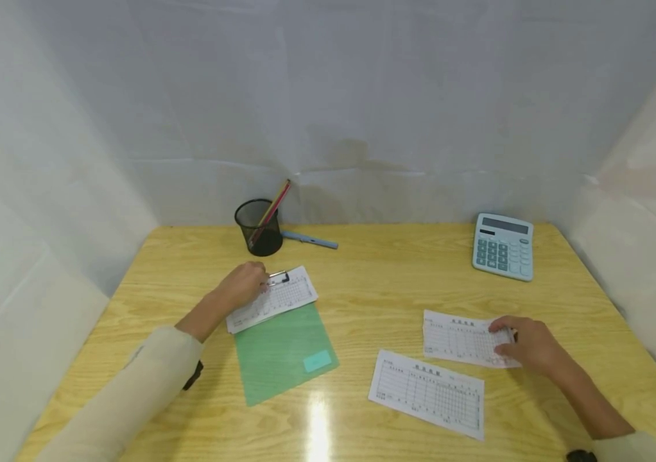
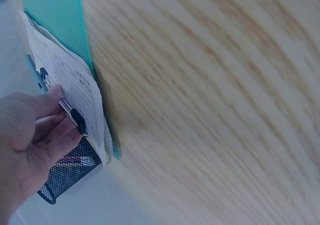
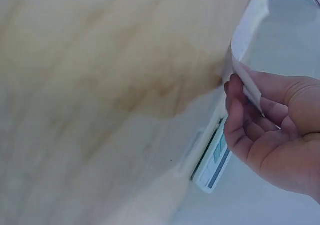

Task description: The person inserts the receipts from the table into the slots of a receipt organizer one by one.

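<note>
My left hand [image 1: 245, 284] is at the top of a green clipboard [image 1: 278, 366], its thumb and fingers pinching the metal clip [image 2: 76, 117]. Beneath that clip lie printed paper forms [image 1: 290, 296], covering the board's upper part; the lower part shows a light-blue label. On the right, my right hand [image 1: 530, 346] pinches the right end of another printed form [image 1: 455, 337] between thumb and fingers. In the right wrist view this paper [image 3: 245, 77] bends up edge-on from the grip. A separate form [image 1: 429, 394] lies flat in front of it, touched by neither hand.
Behind the clipboard stands a black mesh pen cup [image 1: 263, 237] with pencils [image 1: 275, 206] leaning in it. A blue pen [image 1: 310, 240] lies beside the cup. Toward the back right is a light-blue calculator [image 1: 501, 247]. Pale cloth [image 1: 362, 96] hangs behind the wooden table [image 1: 374, 276].
</note>
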### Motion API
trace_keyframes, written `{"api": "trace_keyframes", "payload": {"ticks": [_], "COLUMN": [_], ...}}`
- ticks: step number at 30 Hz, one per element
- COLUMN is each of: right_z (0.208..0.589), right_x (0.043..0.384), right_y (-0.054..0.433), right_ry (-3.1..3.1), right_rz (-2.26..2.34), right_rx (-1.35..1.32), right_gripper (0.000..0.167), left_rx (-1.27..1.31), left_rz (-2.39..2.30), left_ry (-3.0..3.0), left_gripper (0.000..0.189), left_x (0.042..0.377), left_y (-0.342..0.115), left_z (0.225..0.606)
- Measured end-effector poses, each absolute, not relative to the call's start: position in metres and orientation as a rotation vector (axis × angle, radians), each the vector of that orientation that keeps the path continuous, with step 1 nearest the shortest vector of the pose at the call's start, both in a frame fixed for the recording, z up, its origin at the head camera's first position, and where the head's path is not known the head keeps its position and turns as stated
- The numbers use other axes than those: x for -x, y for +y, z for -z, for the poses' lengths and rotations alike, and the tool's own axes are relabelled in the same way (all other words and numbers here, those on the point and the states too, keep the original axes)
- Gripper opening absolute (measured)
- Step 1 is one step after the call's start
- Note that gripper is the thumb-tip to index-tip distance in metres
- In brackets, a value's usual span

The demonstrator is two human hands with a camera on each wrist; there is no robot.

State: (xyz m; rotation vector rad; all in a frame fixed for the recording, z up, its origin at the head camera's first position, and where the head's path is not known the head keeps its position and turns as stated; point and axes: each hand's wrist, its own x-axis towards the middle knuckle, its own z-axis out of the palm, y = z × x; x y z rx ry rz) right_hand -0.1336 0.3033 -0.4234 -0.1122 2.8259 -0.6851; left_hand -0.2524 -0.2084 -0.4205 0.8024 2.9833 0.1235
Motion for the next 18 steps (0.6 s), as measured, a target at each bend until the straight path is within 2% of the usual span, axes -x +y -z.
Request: {"api": "trace_keyframes", "payload": {"ticks": [7, 18], "right_z": [0.416, 0.395], "right_x": [0.14, 0.164], "right_y": [0.303, 0.279], "right_ry": [2.839, 2.709], "right_rz": [0.925, 1.199], "right_rx": [0.139, 0.385], "right_gripper": [0.033, 0.035], "left_rx": [-0.809, -0.798], "left_rz": [-0.126, -0.106], "left_ry": [2.988, 2.983], "left_gripper": [0.014, 0.012], "left_x": [0.251, 0.252], "left_y": [-0.208, -0.21], "left_z": [0.42, 0.421]}}
